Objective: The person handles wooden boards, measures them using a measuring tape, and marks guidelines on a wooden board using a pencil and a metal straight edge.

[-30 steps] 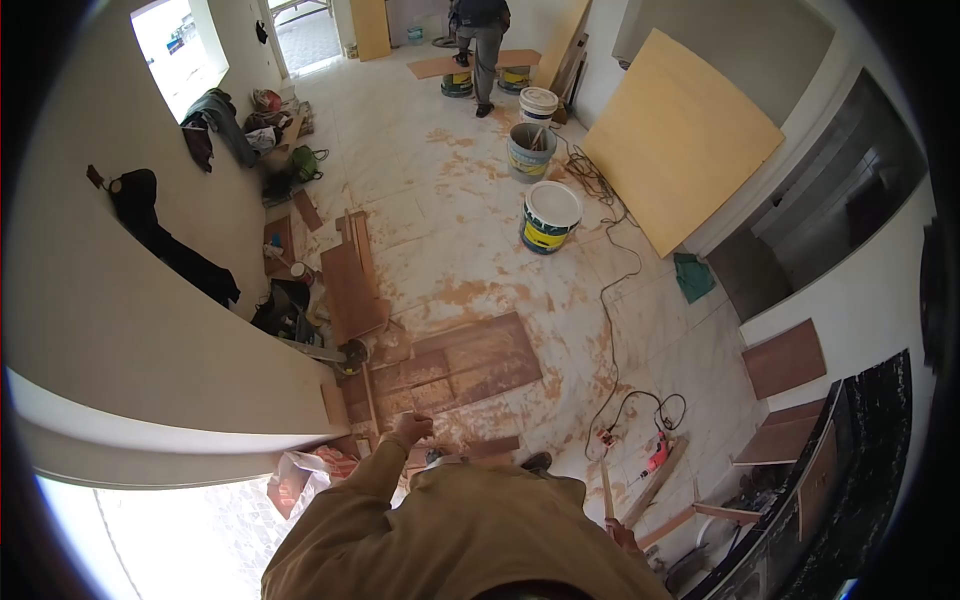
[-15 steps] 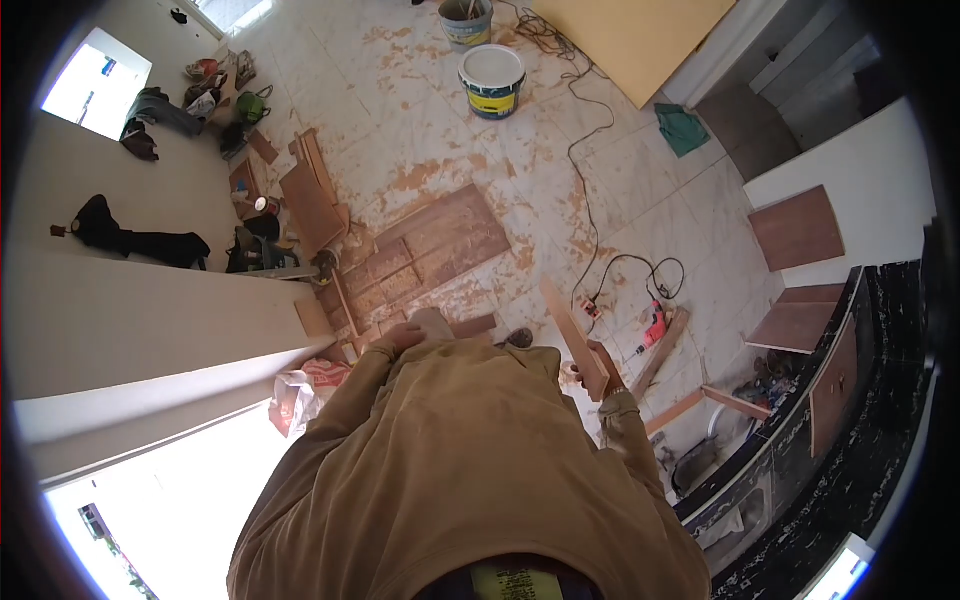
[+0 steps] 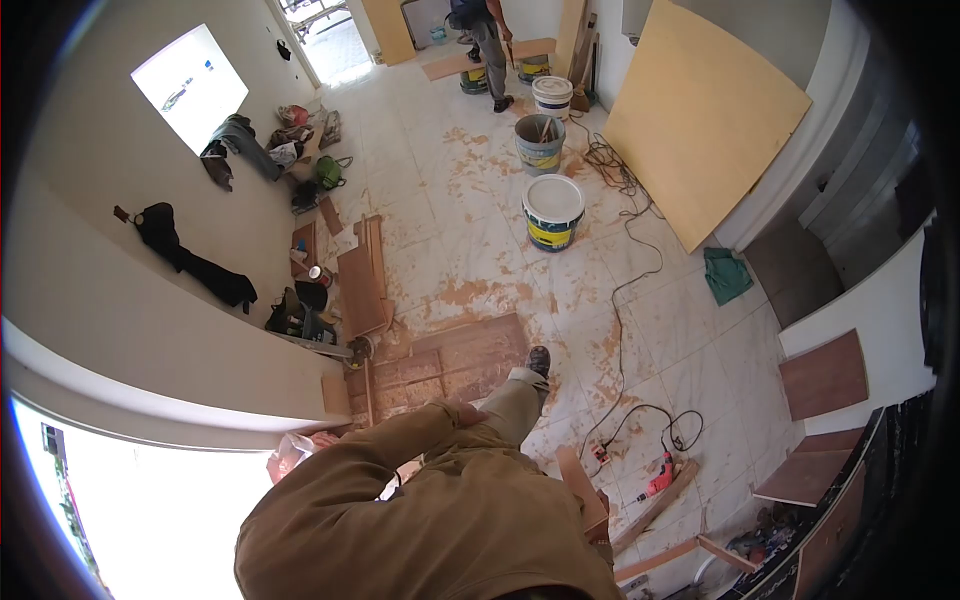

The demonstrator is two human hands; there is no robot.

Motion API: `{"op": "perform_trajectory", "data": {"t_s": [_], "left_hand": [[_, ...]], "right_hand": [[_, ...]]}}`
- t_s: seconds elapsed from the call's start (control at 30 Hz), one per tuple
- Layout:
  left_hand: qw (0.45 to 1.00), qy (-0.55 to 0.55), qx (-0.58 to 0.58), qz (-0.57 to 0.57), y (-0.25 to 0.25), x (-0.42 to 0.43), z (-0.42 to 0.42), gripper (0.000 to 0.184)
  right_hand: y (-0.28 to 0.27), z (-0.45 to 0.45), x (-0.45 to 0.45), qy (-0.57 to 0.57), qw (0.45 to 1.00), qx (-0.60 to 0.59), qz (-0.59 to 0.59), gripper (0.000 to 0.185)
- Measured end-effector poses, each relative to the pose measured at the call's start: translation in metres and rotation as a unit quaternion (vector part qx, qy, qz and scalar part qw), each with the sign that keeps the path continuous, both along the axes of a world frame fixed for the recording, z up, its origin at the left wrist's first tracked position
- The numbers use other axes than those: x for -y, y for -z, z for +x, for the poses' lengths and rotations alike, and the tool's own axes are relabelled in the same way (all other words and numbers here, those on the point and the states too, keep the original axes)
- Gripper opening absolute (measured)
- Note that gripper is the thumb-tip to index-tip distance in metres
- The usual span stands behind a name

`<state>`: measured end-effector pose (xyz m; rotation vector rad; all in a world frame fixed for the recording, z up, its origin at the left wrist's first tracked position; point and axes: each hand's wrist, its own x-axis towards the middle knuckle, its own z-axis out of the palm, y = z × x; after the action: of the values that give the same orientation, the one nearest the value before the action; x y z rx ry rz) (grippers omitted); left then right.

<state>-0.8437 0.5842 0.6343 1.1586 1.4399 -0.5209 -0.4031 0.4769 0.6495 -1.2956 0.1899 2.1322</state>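
The narrow wooden board was gripped in the right hand, beside the brown jacket and near the red drill on the floor, while the left hand was by the outstretched leg, whether spread or curled I couldn't tell.

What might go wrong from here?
The forward shoe could slip on the brown debris scattered nearby. The black cord trailing across open walking space might trip someone. The board in the right hand could perhaps bump something if it swings during the step.
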Motion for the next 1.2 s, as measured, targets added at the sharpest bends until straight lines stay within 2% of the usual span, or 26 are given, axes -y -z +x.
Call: {"op": "perform_trajectory", "data": {"t_s": [0.07,0.13,0.27,0.47,0.57,0.63,0.7,0.73,0.77,0.83,0.87,0.97,1.07,1.13,1.2], "left_hand": [[0.989,0.112,-0.081,0.055,0.013,-0.040,0.019,0.061],[0.981,0.153,-0.089,0.079,0.028,-0.084,0.034,0.057],[0.982,0.152,-0.010,0.110,0.050,-0.191,0.064,0.049],[0.969,0.154,0.050,0.189,0.039,-0.352,0.032,0.038],[0.952,0.091,0.145,0.253,-0.020,-0.432,0.041,0.033],[0.949,-0.025,0.239,0.204,-0.099,-0.468,0.059,0.030],[0.907,-0.117,0.344,0.214,-0.178,-0.480,0.076,0.028],[0.888,-0.120,0.409,0.175,-0.209,-0.481,0.082,0.034],[0.862,-0.120,0.473,0.134,-0.227,-0.481,0.091,0.039],[0.788,-0.085,0.585,0.170,-0.231,-0.469,0.112,0.039],[0.808,-0.073,0.567,0.139,-0.211,-0.465,0.121,0.038],[0.763,-0.259,0.566,0.173,-0.221,-0.483,0.109,0.038],[0.834,-0.295,0.374,0.276,-0.223,-0.499,0.103,0.038],[0.842,-0.351,0.269,0.311,-0.270,-0.511,0.094,0.036],[0.848,-0.398,0.164,0.308,-0.255,-0.509,0.089,0.032]], "right_hand": [[0.005,-0.006,-0.035,0.004,1.000,0.010,-0.012,0.060],[0.010,-0.011,-0.080,0.008,1.000,0.021,-0.015,0.060],[0.011,-0.019,-0.185,0.005,0.999,0.049,-0.021,0.060],[-0.006,-0.009,-0.323,-0.045,0.993,0.103,-0.026,0.060],[-0.009,0.002,-0.384,-0.087,0.988,0.124,-0.026,0.060],[-0.007,0.009,-0.428,-0.137,0.981,0.137,-0.029,0.060],[-0.005,0.017,-0.476,-0.197,0.968,0.150,-0.032,0.060],[-0.003,0.023,-0.500,-0.226,0.961,0.156,-0.033,0.060],[0.000,0.030,-0.525,-0.263,0.950,0.164,-0.034,0.060],[0.009,0.049,-0.573,-0.346,0.920,0.180,-0.034,0.060],[0.016,0.060,-0.602,-0.399,0.897,0.189,-0.033,0.060],[0.019,0.085,-0.691,-0.528,0.824,0.202,-0.037,0.060],[0.015,0.082,-0.798,-0.622,0.758,0.194,-0.024,0.060],[0.018,0.063,-0.863,-0.675,0.712,0.193,-0.006,0.060],[0.028,0.029,-0.914,-0.717,0.669,0.193,0.036,0.056]]}}
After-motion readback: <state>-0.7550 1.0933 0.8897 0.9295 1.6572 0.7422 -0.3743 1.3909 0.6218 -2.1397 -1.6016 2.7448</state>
